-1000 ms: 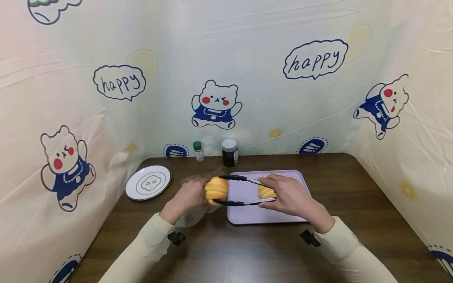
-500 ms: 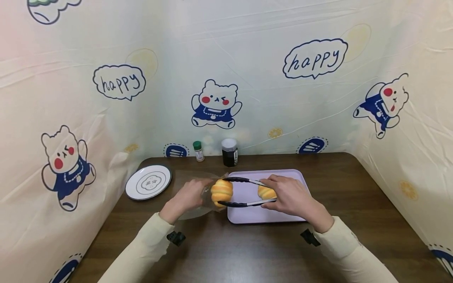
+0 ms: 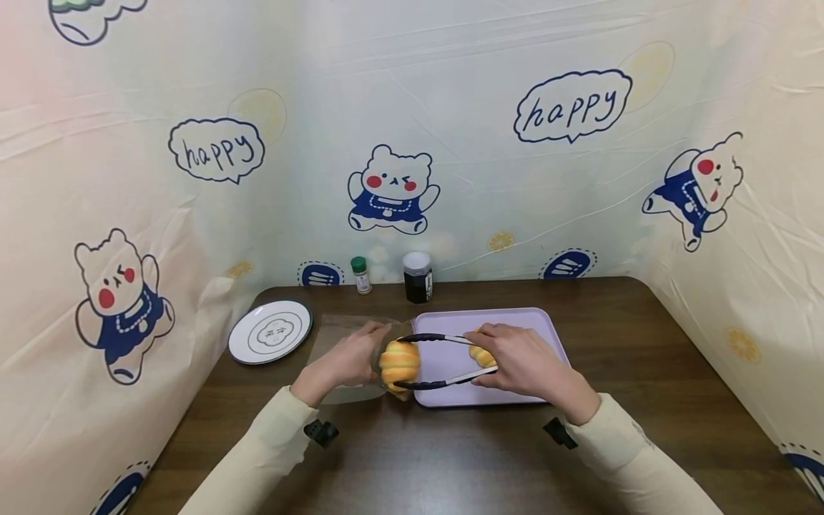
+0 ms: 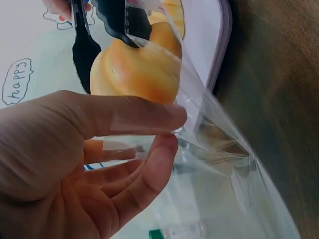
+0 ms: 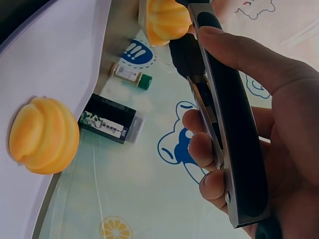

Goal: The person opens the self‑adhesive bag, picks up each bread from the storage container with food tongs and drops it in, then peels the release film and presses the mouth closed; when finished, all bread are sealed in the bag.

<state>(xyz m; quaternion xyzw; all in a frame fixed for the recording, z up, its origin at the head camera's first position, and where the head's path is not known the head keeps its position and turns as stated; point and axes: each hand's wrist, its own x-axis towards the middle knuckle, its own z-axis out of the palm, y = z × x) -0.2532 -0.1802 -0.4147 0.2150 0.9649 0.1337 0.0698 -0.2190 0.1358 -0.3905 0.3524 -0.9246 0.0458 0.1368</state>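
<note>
My left hand (image 3: 350, 354) pinches the edge of a clear plastic bag (image 4: 264, 199) between thumb and fingers. At the bag's mouth is a golden bread roll (image 3: 400, 363), with bag film overlapping its side in the left wrist view. My right hand (image 3: 524, 357) grips a pair of tongs (image 5: 234, 124) with metal handles and black tips. Those tips lie on either side of the roll, just in front of the left thumb. A second bread roll (image 5: 45, 137) rests on the lilac tray (image 3: 444, 325), partly hidden by the right hand in the head view.
A white plate (image 3: 270, 332) with a dark rim lies at the table's left. Along the back edge stand a small green-capped shaker bottle (image 3: 361, 277) and a dark jar (image 3: 418, 279) with a pale lid. A printed cloth (image 3: 476, 179) surrounds the table (image 3: 450, 458) on three sides.
The roll and tong tips have shifted right, then a little nearer to me. The bag has been drawn further round the roll. The second roll and tray stay in place.
</note>
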